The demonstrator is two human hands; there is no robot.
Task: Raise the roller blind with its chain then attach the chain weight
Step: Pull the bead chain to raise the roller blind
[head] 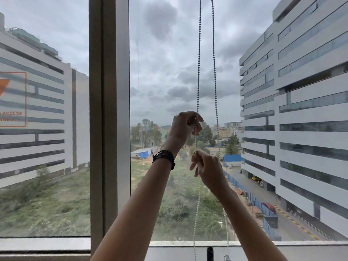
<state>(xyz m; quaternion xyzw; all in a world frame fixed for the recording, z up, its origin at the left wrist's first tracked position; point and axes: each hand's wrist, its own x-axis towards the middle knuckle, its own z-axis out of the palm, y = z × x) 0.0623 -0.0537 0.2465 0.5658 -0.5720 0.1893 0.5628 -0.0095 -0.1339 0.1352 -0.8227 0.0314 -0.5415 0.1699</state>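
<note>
chain (198, 72): small round beads with a grey, steel-like sheen in the upper centre. Its lower run toward the bottom edge looks whiter and duller, possibly plastic, too blurred to call.
window frame (109, 110): grey metal, matt, faint brushed grain, no gloss.
glass (163, 53): smooth and clear, slight reflections at far left.
sticker (12, 99) on the left pane: thin translucent film, orange print.
wristband (164, 157), centre: dark wound cord, matt.
sill (178, 243), bottom: pale, smooth, semi-matt.
</note>
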